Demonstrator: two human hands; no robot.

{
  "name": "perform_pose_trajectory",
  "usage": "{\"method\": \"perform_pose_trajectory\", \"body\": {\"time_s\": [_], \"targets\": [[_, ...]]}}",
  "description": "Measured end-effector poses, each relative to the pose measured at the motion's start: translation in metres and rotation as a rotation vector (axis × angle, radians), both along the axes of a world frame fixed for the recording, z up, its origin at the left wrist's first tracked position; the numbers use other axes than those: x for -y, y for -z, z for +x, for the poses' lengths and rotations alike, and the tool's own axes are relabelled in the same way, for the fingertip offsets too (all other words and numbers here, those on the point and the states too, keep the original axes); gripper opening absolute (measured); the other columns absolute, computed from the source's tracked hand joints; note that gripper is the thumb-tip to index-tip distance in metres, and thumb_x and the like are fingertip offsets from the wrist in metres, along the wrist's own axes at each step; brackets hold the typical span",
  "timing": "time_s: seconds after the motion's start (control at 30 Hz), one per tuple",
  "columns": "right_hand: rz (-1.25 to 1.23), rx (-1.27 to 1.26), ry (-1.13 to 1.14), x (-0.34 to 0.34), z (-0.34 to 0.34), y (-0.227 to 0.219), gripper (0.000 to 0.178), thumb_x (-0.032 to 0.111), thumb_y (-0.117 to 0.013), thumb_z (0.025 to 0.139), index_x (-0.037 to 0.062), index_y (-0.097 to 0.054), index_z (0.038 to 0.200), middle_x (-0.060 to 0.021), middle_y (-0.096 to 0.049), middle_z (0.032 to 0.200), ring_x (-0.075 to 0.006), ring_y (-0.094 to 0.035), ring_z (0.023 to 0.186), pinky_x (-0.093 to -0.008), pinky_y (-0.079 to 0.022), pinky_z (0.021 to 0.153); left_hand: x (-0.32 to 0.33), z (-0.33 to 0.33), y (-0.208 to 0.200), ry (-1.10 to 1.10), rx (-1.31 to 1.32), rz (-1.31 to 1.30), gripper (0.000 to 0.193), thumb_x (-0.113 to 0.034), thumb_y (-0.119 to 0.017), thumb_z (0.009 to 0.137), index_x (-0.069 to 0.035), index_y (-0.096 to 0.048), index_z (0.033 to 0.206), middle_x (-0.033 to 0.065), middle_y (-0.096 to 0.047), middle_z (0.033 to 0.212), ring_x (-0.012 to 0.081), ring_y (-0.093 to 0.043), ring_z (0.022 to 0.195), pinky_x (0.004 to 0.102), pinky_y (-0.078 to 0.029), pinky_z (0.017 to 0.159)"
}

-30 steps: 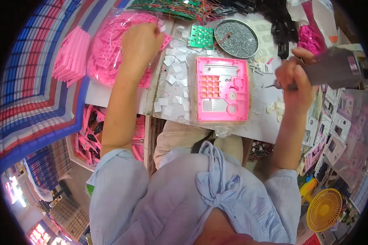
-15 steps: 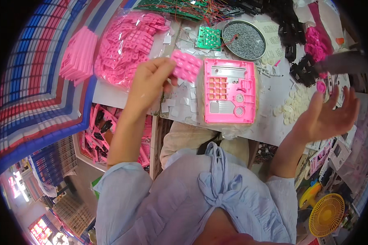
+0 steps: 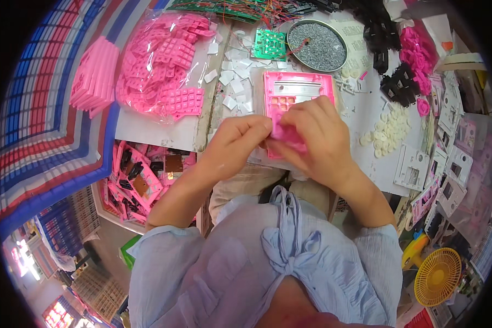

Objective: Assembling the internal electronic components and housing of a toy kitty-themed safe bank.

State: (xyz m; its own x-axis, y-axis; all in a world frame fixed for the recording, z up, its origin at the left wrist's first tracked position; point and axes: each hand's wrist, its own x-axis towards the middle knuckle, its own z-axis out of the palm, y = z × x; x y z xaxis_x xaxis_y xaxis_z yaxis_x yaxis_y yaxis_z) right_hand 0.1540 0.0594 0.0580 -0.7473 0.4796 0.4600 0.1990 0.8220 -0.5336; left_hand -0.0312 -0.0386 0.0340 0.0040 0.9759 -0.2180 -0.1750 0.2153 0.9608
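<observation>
Worktable: a pale, littered top (image 3: 361,172) spreads in front of the seated person, crowded along its far edge and right side.
Striped sheet: blue, red and white (image 3: 49,109), draped at the far left.
Clear bag: filled with pink keypad pieces (image 3: 158,60), lying on the table's left part, some pieces at its near end.
Crate: below the table's left part, holding a jumble of pink and black parts (image 3: 147,188).
Pink housing: flat on the table before the person (image 3: 299,78), its near half largely covered by the hands.
Right hand: (image 3: 325,136) fingers curled over the pink piece, partly closed; its exact grip is hidden.
Left hand: (image 3: 232,143) thumb and forefinger brought together at the left edge of that piece, pinching it.
Pink stack: upright panels (image 3: 94,76), just left of the bag.
Yellow fan: (image 3: 437,277) at the lower right, well apart from the hands.
Round dish: metal rim (image 3: 327,71), full of small grey bits, beyond the housing.
Pink piece: (image 3: 290,136) blurred, between the hands and over the housing; whether they touch cannot be told.
Green circuit board: (image 3: 269,45) just left of the dish.
Paper squares: white, scattered (image 3: 236,86) left of the housing.
White discs: heaped (image 3: 385,136) right of the right hand.
</observation>
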Motion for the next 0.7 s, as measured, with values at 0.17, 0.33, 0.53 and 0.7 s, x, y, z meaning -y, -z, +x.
{"method": "perform_pose_trajectory", "body": {"time_s": [0.17,0.33,0.53,0.7], "targets": [[-0.436,0.021,-0.028,-0.012,0.01,-0.001,0.026,0.01,-0.079,0.078,0.0026,-0.068,0.101,-0.0083,-0.068,0.084,-0.022,-0.061,0.068,-0.0316,-0.05,0.062,0.016,-0.011,-0.023,0.051,-0.273,0.036,0.027,-0.016,-0.055,0.102,0.004,-0.071,0.107,0.0068,-0.071,0.096,0.012,-0.063,0.089,0.0267,-0.049,0.082],[-0.836,0.19,-0.023,-0.03,0.011,0.014,0.018,0.008,-0.073,0.087,0.0005,-0.069,0.103,-0.0049,-0.07,0.084,-0.008,-0.061,0.066,-0.0257,-0.05,0.06,0.02,-0.035,-0.006,-0.095,-0.321,0.027,0.021,-0.012,-0.057,0.101,0.003,-0.071,0.105,0.0057,-0.071,0.098,0.0108,-0.06,0.086,0.027,-0.048,0.079],[-0.36,0.14,0.082,-0.039,-0.011,0.046,0.021,0.011,-0.075,0.086,0.0007,-0.067,0.103,-0.009,-0.069,0.084,-0.0172,-0.065,0.063,-0.0293,-0.052,0.06,0.017,-0.035,0.004,-0.117,-0.317,0.06,0.017,-0.01,-0.06,0.099,0.002,-0.071,0.103,0.0048,-0.071,0.098,0.0103,-0.059,0.085,0.0269,-0.048,0.078],[-0.123,0.196,0.149,-0.034,-0.007,0.034,0.039,0.019,-0.077,0.083,0.0061,-0.063,0.117,-0.0138,-0.065,0.114,-0.0297,-0.066,0.094,-0.0395,-0.054,0.078,0.019,-0.043,0.012,-0.141,-0.364,0.044,0.016,-0.011,-0.061,0.099,0.001,-0.072,0.103,0.0037,-0.071,0.097,0.0103,-0.06,0.086,0.027,-0.048,0.078]]}}
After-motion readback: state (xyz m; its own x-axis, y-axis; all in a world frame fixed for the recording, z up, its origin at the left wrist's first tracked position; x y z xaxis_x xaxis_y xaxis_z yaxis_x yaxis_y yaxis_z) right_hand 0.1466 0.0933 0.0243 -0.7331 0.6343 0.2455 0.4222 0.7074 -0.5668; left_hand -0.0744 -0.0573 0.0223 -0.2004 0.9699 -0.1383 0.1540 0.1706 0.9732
